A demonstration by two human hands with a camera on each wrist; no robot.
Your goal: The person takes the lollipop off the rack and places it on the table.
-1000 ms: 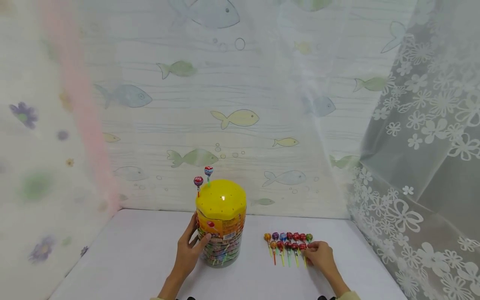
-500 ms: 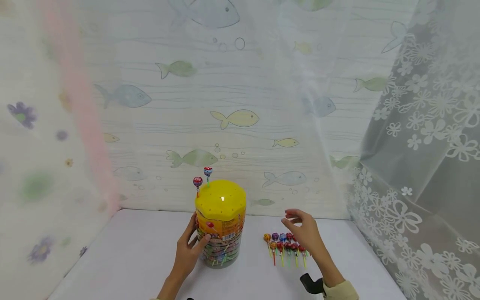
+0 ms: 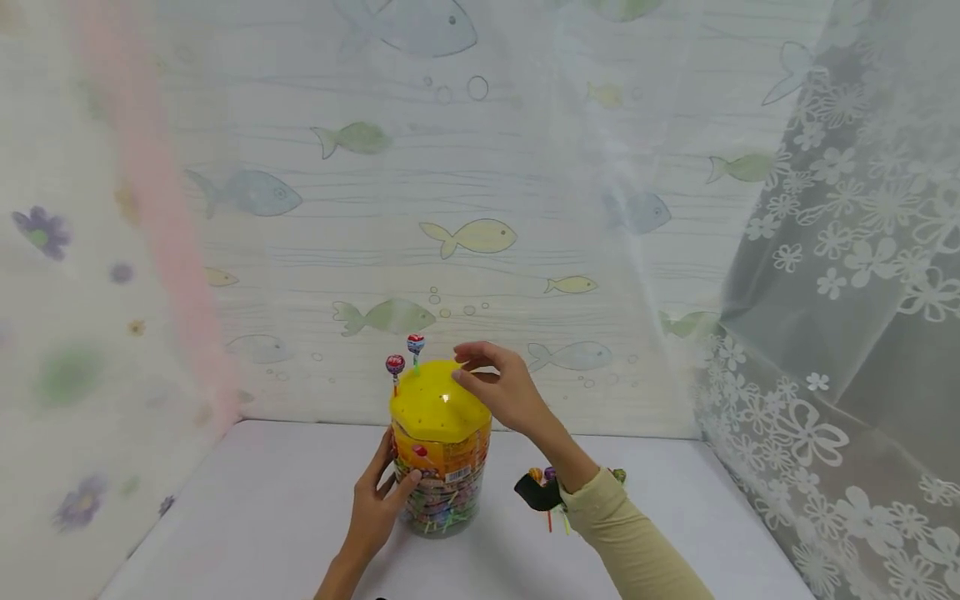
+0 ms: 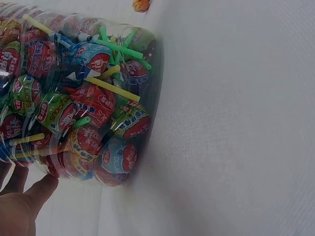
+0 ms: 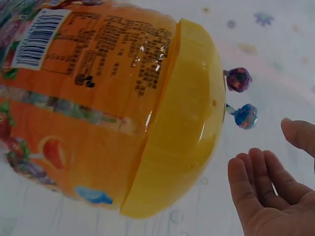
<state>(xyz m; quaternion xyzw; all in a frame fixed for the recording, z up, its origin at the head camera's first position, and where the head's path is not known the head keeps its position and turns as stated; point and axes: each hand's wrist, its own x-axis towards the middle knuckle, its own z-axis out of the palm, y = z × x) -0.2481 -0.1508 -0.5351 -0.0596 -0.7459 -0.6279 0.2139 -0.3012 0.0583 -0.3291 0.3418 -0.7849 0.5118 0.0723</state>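
Observation:
A clear plastic jar [image 3: 448, 492] packed with wrapped lollipops [image 4: 56, 110] stands upright on the white table, topped by a yellow domed lid [image 3: 427, 410] with small holes. Two lollipops, one purple-red [image 3: 395, 363] and one blue-red [image 3: 416, 343], stick up from the lid's left edge. My left hand [image 3: 377, 498] holds the jar's left side, thumb at the front. Over the lid's right part is my right hand [image 3: 510, 393]; in the right wrist view its fingers [image 5: 241, 184] are relaxed and apart from the thumb, with nothing between them.
Right of the jar, several lollipops lie on the table [image 3: 300, 500], among them an orange one [image 3: 535, 474] and a green one [image 3: 618, 475]. My right forearm's sleeve [image 3: 630, 533] hides most of them. A fish-print curtain [image 3: 480, 275] hangs behind the table.
My right hand has left the lollipops on the table and moved up and left to the yellow lid. The left hand has stayed on the jar.

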